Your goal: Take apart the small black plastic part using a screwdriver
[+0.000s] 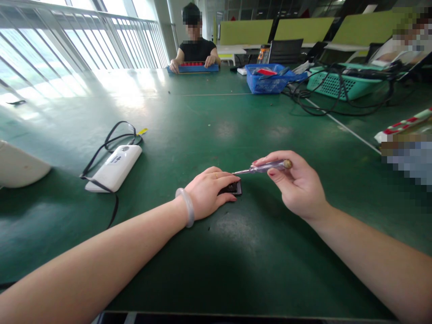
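Observation:
Between the thumb and fingers of my left hand is a small dark rectangular device, held down on the green tabletop. Most of it is hidden under the fingers; only its right end shows. A light bangle circles the left wrist. In my right hand is a screwdriver with a clear purplish handle, pinched between thumb and fingers. It lies nearly level, its thin shaft pointing left. The tip is close to my left fingers, above the device's far edge; whether it touches anything I cannot tell.
Left on the green table lies a white power bank with a black cable. A white rounded object stands farther left. Behind are a blue basket, a green basket and tangled cables. A person handles a blue tray opposite.

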A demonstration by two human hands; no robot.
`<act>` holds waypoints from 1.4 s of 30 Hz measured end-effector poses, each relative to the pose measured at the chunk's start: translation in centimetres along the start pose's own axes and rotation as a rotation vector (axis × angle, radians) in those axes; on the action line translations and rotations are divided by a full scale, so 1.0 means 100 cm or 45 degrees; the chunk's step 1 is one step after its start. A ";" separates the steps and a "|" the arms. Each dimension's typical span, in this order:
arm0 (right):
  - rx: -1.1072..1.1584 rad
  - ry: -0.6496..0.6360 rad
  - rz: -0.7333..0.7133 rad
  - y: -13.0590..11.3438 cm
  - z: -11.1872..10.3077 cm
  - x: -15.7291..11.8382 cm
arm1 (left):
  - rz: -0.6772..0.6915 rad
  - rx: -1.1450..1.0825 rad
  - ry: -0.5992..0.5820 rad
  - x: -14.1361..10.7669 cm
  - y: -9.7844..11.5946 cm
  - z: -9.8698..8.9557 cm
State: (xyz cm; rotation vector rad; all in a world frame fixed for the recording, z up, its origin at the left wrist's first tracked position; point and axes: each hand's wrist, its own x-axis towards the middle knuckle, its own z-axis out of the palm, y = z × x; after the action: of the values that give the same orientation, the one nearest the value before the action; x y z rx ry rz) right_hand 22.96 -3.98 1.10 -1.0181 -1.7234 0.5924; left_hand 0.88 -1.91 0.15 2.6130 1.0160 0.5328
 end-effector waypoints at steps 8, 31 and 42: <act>0.281 0.143 -0.062 -0.003 0.001 0.001 | -0.211 0.103 0.091 -0.003 0.002 -0.007; 0.436 0.088 -0.070 0.002 0.001 0.001 | -0.170 0.063 0.072 -0.003 -0.004 -0.002; 0.530 -0.067 0.028 0.008 -0.005 0.010 | -0.161 0.067 0.067 -0.002 -0.005 -0.001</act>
State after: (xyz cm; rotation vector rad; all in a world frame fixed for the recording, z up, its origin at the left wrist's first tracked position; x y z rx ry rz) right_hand 23.56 -2.73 1.17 -0.7302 -1.5470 0.9528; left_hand 0.42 -1.67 0.00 2.5697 1.2184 0.5546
